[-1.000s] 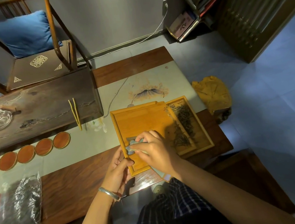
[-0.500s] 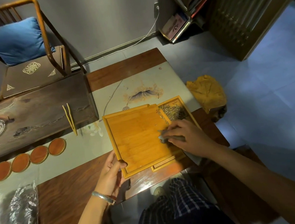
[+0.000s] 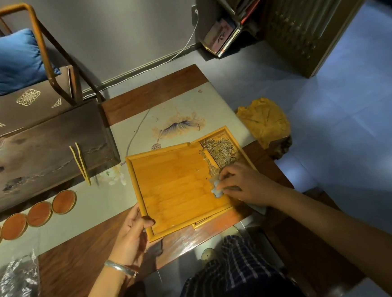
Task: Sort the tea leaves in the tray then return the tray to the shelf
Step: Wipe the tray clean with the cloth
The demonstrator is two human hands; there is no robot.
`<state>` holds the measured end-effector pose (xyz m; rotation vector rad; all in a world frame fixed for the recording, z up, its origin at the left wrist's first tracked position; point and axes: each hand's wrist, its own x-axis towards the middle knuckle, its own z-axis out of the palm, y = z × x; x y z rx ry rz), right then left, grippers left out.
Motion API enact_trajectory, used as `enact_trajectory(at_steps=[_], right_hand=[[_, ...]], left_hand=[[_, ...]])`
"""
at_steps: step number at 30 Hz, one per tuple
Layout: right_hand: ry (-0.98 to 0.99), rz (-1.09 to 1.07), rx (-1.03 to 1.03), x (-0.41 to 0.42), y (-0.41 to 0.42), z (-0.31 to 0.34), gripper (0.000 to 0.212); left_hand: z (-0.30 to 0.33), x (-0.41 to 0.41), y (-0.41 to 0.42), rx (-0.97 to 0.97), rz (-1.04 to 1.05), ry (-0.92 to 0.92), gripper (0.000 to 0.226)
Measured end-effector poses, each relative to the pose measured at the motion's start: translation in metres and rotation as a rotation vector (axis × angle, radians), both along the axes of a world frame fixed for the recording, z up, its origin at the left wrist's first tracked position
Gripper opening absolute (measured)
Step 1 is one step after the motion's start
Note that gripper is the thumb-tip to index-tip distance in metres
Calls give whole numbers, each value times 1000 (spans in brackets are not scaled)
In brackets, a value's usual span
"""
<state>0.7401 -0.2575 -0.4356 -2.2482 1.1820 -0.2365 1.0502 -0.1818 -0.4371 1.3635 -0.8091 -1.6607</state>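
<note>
Right hand (image 3: 244, 184) moved nearer; tea leaves (image 3: 221, 150) just beyond.

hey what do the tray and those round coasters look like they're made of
The tray looks like bamboo or light wood with a smooth golden finish: parallel slat lines show across its base. The round coasters appear to be reddish-brown wood or lacquer inside a paler rim; the picture is too dim to tell which.

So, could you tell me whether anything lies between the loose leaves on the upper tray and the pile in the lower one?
Nothing visible does. The loose tea leaves lie at the upper tray's right edge, directly beside the pile in the lower tray. The right hand holds a pale scraper just below them.
</note>
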Motion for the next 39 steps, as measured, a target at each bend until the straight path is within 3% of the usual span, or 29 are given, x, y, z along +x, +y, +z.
enact_trajectory(at_steps=[9,19,25,39], right_hand=[[0,-48,-75,11,-40,-4,24],[-97,21,82,-3,-8,19,22],[54,168,44,-9,10,14,23],[190,114,-98,9,-31,-3,22]], left_hand=[[1,4,4,-11,-94,-199,54],[6,10,5,27,-52,-164,53],[6,11,1,23,-46,-149,47],[21,8,6,-1,-133,-203,53]])
